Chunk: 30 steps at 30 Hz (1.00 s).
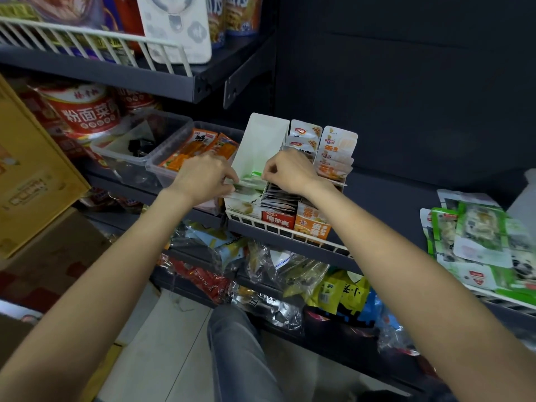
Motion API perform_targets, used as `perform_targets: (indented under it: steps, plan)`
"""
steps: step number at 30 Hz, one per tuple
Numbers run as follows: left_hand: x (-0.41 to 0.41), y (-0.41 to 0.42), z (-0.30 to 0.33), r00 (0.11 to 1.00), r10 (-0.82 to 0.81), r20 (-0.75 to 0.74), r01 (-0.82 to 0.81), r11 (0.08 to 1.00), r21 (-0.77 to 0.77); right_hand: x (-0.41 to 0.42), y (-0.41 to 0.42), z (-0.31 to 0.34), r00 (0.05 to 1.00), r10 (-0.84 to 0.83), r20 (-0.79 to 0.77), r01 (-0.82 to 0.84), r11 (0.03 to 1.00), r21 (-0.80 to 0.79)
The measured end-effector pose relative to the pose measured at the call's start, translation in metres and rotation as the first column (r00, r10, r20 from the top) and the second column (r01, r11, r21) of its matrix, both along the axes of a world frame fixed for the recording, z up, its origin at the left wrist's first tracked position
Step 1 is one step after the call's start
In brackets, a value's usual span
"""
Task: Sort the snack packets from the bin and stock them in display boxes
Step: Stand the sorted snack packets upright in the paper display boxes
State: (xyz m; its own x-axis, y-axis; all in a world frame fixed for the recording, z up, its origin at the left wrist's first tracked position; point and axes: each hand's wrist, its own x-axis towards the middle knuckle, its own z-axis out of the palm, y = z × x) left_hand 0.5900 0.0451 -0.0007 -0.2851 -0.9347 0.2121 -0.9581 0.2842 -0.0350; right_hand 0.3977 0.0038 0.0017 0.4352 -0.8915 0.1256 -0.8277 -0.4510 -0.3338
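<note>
fingers [232, 181] of the left hand [203, 175] and right hand [287, 169] pinch green snack packets [249, 187] directly over the left display box [246, 198]; packets lie crosswise between both hands, equally near, slot just below.

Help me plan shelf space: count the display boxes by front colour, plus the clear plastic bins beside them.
White-and-green display box, where the left hand and right hand pinch a green packet: 1
Red display box: 1
Orange display box: 1
Clear plastic bins: 2
Total: 5
</note>
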Motion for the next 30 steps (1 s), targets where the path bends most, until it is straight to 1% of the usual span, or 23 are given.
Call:
perform_targets:
  steps: [3,6,7,9,11,12,15,17,19,21,23,25,26,28,30]
  plan:
    - [-0.005,-0.008,0.0,0.996,0.013,0.087,-0.016,0.999,0.029,-0.001,0.001,0.002,0.999,0.018,0.037,-0.019,1.0,0.017]
    - [-0.005,-0.011,-0.005,0.996,-0.024,0.09,0.028,0.998,-0.05,-0.007,0.007,0.004,0.989,0.019,0.144,-0.022,1.0,0.017]
    - [-0.002,-0.009,-0.007,0.997,-0.047,0.068,0.053,0.994,-0.1,-0.01,0.01,0.005,0.981,0.016,0.195,-0.019,1.0,0.013]
    - [0.005,-0.002,-0.013,0.996,-0.081,-0.031,0.073,0.975,-0.212,-0.02,0.017,0.006,0.956,0.007,0.292,-0.015,1.0,0.027]
    - [0.012,0.006,-0.019,0.987,-0.116,-0.107,0.078,0.948,-0.308,-0.029,0.023,0.005,0.946,0.005,0.323,-0.017,0.999,0.032]
    - [0.013,0.011,-0.021,0.985,-0.127,-0.117,0.084,0.946,-0.314,-0.032,0.025,0.005,0.947,0.007,0.321,-0.018,0.999,0.03]
    - [0.01,0.022,-0.021,0.98,-0.114,-0.166,0.074,0.971,-0.229,-0.04,0.034,0.007,0.945,0.029,0.326,-0.046,0.998,0.044]
    - [0.003,0.033,-0.015,0.971,-0.102,-0.218,0.057,0.978,-0.202,-0.049,0.044,0.008,0.944,0.043,0.329,-0.059,0.998,0.039]
    - [-0.013,0.046,-0.007,0.961,-0.133,-0.244,0.076,0.97,-0.232,-0.067,0.058,0.008,0.945,0.036,0.326,-0.033,0.999,-0.013]
    - [-0.042,0.06,0.003,0.943,-0.22,-0.251,0.139,0.942,-0.304,-0.094,0.074,0.007,0.932,0.028,0.362,0.006,0.996,-0.093]
    - [-0.084,0.075,0.013,0.892,-0.342,-0.297,0.213,0.895,-0.392,-0.128,0.093,0.003,0.918,0.03,0.395,0.045,0.983,-0.179]
    - [-0.136,0.087,0.019,0.786,-0.463,-0.41,0.264,0.851,-0.454,-0.17,0.11,-0.006,0.922,-0.006,0.386,0.101,0.968,-0.228]
    - [-0.163,0.092,0.019,0.729,-0.507,-0.461,0.287,0.837,-0.465,-0.193,0.116,-0.012,0.924,-0.046,0.38,0.141,0.964,-0.226]
    - [-0.218,0.091,0.013,0.658,-0.534,-0.531,0.345,0.841,-0.417,-0.239,0.126,-0.028,0.913,-0.163,0.373,0.243,0.953,-0.178]
    - [-0.269,0.08,-0.003,0.649,-0.469,-0.599,0.403,0.88,-0.253,-0.282,0.131,-0.043,0.885,-0.311,0.347,0.367,0.924,-0.107]
